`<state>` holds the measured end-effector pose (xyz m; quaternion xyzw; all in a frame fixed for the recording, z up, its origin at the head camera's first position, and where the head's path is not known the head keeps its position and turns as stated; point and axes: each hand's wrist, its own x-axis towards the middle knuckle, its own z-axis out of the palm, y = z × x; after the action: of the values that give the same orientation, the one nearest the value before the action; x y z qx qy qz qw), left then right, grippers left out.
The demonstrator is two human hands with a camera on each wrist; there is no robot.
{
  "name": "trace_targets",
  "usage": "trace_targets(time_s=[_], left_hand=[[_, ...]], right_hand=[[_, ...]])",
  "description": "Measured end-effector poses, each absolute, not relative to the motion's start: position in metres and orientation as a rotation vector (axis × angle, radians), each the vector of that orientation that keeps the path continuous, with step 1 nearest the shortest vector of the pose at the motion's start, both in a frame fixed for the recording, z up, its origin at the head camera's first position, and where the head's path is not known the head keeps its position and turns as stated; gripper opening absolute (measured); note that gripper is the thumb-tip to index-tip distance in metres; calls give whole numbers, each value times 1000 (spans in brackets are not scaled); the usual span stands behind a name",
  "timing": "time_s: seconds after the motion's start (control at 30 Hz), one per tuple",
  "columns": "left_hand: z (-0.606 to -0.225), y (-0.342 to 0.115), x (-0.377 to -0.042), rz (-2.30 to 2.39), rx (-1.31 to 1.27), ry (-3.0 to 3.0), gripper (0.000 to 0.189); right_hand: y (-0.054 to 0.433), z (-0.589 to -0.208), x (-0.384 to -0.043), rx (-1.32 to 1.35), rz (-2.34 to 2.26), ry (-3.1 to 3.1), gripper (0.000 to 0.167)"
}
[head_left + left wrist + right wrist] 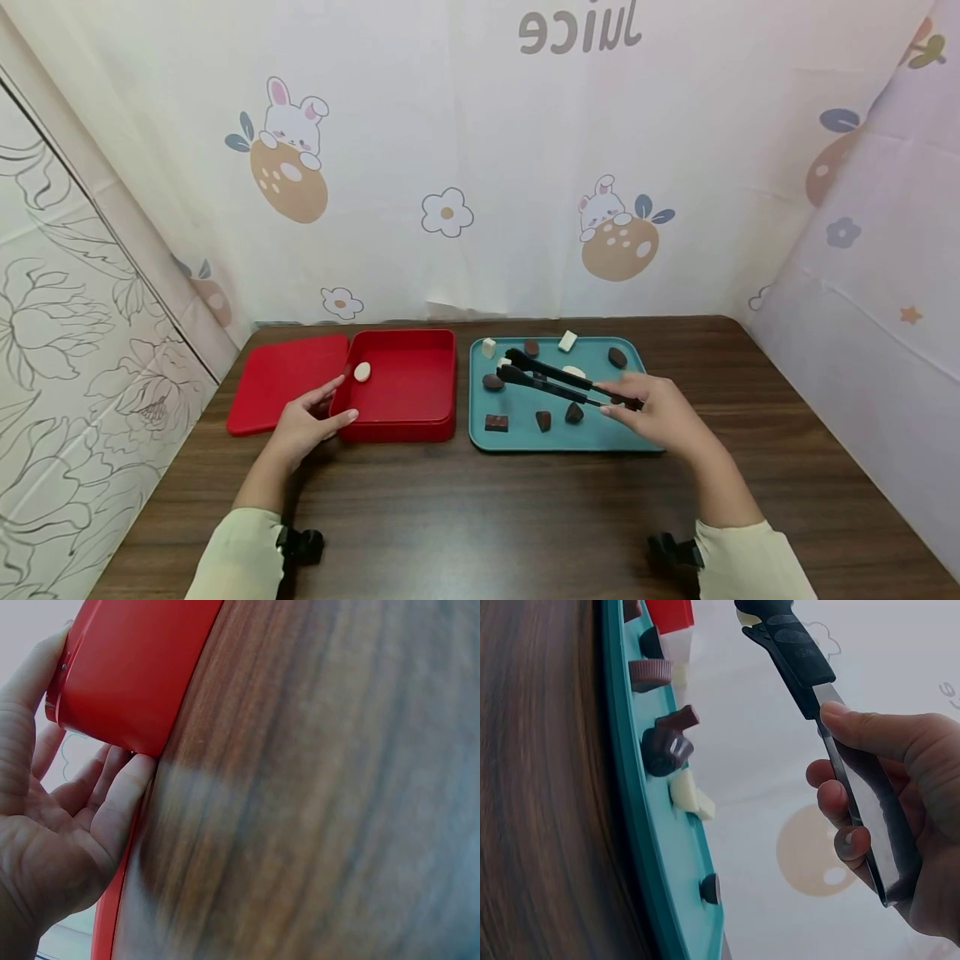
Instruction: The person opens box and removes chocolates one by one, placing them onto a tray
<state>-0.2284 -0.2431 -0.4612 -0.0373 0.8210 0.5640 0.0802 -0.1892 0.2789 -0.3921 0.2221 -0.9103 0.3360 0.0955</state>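
My left hand [307, 421] holds the front left corner of a red box [405, 432], thumb and fingers spread about its walls. An oval white chocolate [362, 372] lies inside, near the left wall. With my right hand [652, 408] I grip black-tipped metal tongs [799, 656] above a blue tray [607, 439]. A small cream-coloured piece [748, 616] shows between the tong tips, mostly hidden by them. Dark chocolates, among them a rectangular one [497, 423] and a round one [492, 382], lie on the tray with a few white pieces [567, 341].
A flat red lid [281, 383] lies left of the box on the brown wooden table [465, 517]. Behind the table hangs a patterned white curtain [390, 167]. The box and tray stand side by side with a narrow gap.
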Motion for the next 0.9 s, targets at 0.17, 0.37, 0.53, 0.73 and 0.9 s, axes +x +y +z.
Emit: trace_targets(time_s=[0.17,0.37,0.53,0.73,0.9], left_hand=[[-462,-244,-229,1690,-113,2451,82],[-462,-244,-229,1688,-114,2456,81],[-461,-244,-229,1676,-115,2465,81],[-462,-244,-229,1683,-117,2455,80],[-462,-244,-229,1695,-127,2441,78]], right_hand=[[286,-392,-184,604,1001,-2733,33],[295,-393,-181,576,977,-2744,34],[301,-395,-178,582,956,-2726,33],[313,-398,-172,530,934,-2737,33],[325,-400,-167,476,920,-2760,34]])
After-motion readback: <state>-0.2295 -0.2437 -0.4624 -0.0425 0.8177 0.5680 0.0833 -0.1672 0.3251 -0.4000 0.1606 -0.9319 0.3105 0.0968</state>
